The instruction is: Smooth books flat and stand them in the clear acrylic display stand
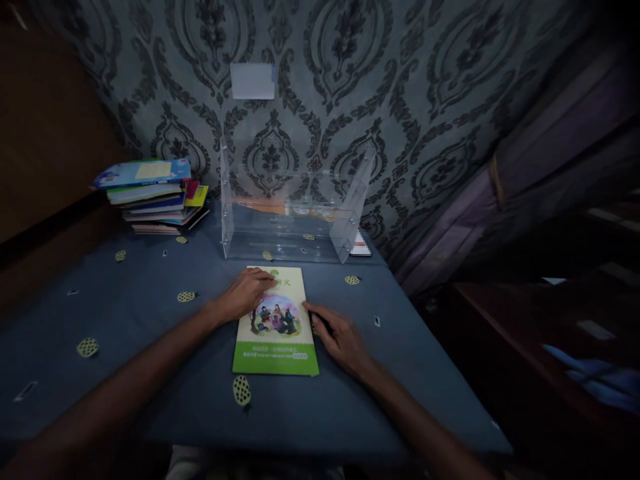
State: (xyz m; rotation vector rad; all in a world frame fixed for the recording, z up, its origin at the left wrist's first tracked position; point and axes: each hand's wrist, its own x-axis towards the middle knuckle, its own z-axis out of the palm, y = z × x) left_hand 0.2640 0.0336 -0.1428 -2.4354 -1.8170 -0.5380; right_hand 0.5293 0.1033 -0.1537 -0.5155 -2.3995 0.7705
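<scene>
A thin green and yellow book (277, 333) with a picture of people on its cover lies flat on the blue tablecloth (150, 360). My left hand (245, 293) rests on the book's upper left part, fingers loosely curled over the cover. At the book's right edge my right hand (337, 337) touches it with the thumb and fingertips, and the fingers bend around that edge. Both forearms reach in from the bottom of the view.
A clear acrylic rack (290, 213) stands behind the book against the patterned wall. A stack of several books (153, 197) sits at the back left. A small card (361, 244) lies beside the rack. Dark furniture (540, 333) stands past the table's right edge.
</scene>
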